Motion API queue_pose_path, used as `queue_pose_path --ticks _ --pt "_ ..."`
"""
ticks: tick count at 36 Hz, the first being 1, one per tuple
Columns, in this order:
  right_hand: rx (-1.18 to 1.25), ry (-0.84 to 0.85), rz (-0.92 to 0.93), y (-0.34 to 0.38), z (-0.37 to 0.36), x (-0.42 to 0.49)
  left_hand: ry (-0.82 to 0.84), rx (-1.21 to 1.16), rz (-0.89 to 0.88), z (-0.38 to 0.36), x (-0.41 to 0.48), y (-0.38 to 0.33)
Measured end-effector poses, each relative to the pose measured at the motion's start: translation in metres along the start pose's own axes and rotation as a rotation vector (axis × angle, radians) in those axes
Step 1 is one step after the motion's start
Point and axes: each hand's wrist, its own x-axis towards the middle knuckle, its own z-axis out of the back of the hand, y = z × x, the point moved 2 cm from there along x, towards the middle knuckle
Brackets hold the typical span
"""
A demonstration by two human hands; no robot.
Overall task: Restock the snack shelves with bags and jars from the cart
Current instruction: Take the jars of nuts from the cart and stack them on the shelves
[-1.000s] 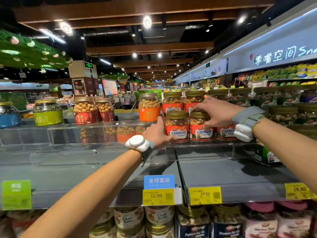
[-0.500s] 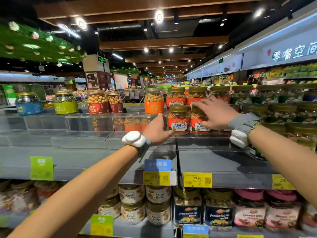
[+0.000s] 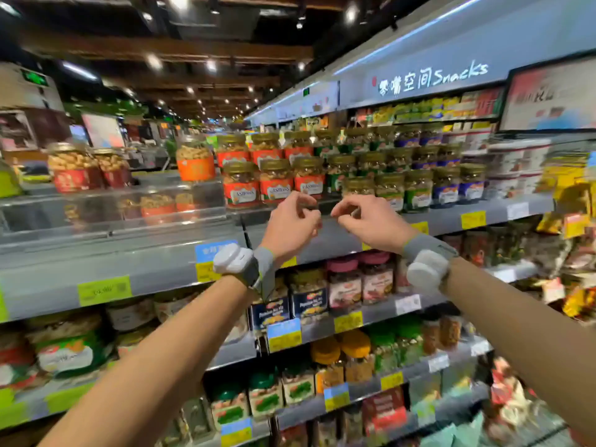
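Observation:
Red-label cashew jars (image 3: 276, 182) with gold lids stand in two tiers on the grey top shelf (image 3: 338, 235). My left hand (image 3: 290, 222) and my right hand (image 3: 367, 221) hover side by side just in front of that shelf, below the jars and apart from them. The fingers of both hands are loosely curled and hold nothing. A white device is strapped to each wrist. No cart is in view.
Right of the cashews stand green-label jars (image 3: 416, 191) and blue-label jars (image 3: 472, 187). Clear acrylic risers (image 3: 113, 211) carry a few jars at the left. Lower shelves hold several jars (image 3: 345, 285) behind yellow price tags. Snack bags (image 3: 567, 221) hang at the far right.
Both hands have let go of the cashew jars and drawn back from the shelf toward me. The view has swung right and down, showing more lower shelves.

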Motion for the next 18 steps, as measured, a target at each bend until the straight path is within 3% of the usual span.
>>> queue_pose_path --ticks 6,10,14,18 --pt "-0.045 0.108 -0.23 -0.064 0.018 -0.098 0.343 0.082 -0.011 -0.1 -0.035 -0.025" --pt "-0.056 0.205 -0.386 -0.133 0.05 -0.179 0.532 0.333 -0.201 -0.197 -0.066 -0.067" --pt "-0.119 0.269 -0.541 -0.206 0.094 -0.258 0.7 0.387 -0.361 -0.301 -0.104 -0.112" --pt "-0.173 0.206 -0.669 -0.284 0.152 -0.349 0.858 0.422 -0.502 -0.424 -0.134 -0.158"
